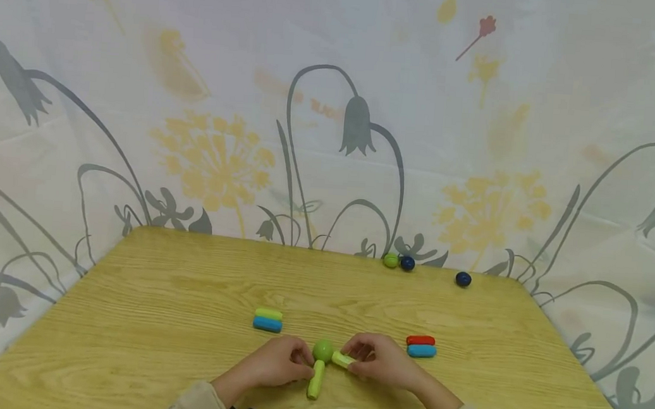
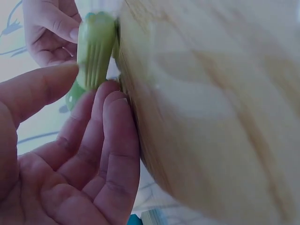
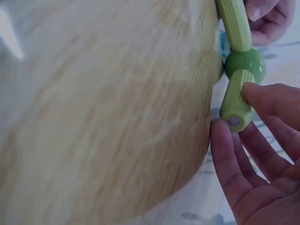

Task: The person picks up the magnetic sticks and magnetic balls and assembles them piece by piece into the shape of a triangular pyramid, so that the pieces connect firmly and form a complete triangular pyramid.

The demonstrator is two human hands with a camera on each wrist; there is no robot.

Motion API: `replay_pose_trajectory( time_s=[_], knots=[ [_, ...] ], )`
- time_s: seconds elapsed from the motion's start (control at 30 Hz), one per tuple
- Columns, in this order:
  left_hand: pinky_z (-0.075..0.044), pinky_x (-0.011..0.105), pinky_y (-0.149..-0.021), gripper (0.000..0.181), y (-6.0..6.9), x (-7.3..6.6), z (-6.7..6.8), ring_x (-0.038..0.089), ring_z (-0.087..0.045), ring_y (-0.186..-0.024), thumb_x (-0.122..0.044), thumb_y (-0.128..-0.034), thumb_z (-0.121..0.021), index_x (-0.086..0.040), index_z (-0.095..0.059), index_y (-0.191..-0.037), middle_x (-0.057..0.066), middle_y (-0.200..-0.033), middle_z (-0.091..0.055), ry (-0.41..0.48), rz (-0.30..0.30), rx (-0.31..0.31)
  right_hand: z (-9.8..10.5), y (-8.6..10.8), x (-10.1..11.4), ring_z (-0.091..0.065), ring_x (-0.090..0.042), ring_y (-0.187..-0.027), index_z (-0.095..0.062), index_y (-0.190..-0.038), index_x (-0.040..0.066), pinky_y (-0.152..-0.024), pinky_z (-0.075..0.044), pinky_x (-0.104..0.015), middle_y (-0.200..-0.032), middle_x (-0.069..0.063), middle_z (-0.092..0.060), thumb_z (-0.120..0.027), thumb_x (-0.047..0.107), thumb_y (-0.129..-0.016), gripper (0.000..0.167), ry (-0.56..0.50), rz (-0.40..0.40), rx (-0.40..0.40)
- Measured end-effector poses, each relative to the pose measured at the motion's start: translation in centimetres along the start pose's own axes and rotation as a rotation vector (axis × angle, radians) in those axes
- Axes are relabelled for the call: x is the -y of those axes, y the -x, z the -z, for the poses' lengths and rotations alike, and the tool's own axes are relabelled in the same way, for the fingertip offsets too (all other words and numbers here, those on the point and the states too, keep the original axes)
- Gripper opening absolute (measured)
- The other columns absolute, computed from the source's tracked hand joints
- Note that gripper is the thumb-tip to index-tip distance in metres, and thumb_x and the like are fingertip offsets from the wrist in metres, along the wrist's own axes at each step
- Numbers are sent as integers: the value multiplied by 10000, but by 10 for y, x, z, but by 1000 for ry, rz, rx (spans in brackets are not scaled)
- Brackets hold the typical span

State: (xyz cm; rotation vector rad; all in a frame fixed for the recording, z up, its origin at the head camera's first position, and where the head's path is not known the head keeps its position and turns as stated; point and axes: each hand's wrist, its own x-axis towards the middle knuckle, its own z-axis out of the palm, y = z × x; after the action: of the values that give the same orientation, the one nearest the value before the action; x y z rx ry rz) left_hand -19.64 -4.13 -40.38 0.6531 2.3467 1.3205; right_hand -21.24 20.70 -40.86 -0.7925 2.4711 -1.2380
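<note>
Bending round a lime stick (image 1: 342,359), fingers (image 3: 227,154) of the right hand (image 1: 383,360)

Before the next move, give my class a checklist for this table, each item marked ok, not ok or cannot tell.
1. Left hand on the left green rod: ok, pinched between thumb and fingers.
2. Right hand on the right green rod: ok, pinched likewise.
3. Left green rod meeting the near green ball: ok, its far end is against it.
4. Right green rod touching that ball: cannot tell; its end is close, contact unclear.
5. A hand free for another rod: not ok, both are occupied.
6. Other rods apart from the hands: ok; a lime rod and blue rod lie left, a red rod and second blue rod right.
</note>
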Motion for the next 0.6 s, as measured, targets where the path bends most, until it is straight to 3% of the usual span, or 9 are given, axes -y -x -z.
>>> replay_pose_trajectory(
  time_s=[0.13,0.27,0.4,0.5,0.6],
  knots=[
    [-430,297,-585,183,-1,-1,2,161,-505,-690,-56,-785,-713,-36,-570,-898,26,-802,-547,8,-9,-11,1,-2,-2,-573,-117,-829,-662,-1004,60,-698,-486,-261,-968,-22,-634,-686,62,-840,166,-3,4,7],
    [-449,377,-700,404,-5,-1,3,249,-526,-855,-10,-736,-741,-44,-526,-1077,91,-992,-519,28,-53,-9,2,-5,-2,-597,-157,-891,-660,-1014,63,-725,-495,-252,-1013,-42,-639,-675,16,-835,185,1,8,12],
    [-443,362,-718,579,-8,1,3,311,-516,-937,19,-714,-733,-88,-531,-1246,129,-1207,-449,-13,-124,33,1,-7,-2,-601,-195,-934,-658,-1029,56,-736,-498,-245,-1036,-60,-633,-654,-14,-839,203,-22,6,28],
    [-437,332,-740,533,-9,2,3,281,-514,-973,31,-718,-722,-108,-588,-1215,99,-1240,-473,-23,-145,71,1,-7,0,-597,-205,-944,-653,-1044,51,-745,-497,-246,-1042,-63,-625,-645,-22,-840,216,-41,10,35],
    [-440,314,-814,423,-8,2,3,209,-520,-1029,17,-732,-729,-128,-648,-1122,27,-1175,-545,-8,-126,90,3,-7,0,-592,-217,-940,-648,-1047,39,-752,-495,-253,-1037,-69,-621,-640,-25,-842,215,-48,20,30]
  ],
)
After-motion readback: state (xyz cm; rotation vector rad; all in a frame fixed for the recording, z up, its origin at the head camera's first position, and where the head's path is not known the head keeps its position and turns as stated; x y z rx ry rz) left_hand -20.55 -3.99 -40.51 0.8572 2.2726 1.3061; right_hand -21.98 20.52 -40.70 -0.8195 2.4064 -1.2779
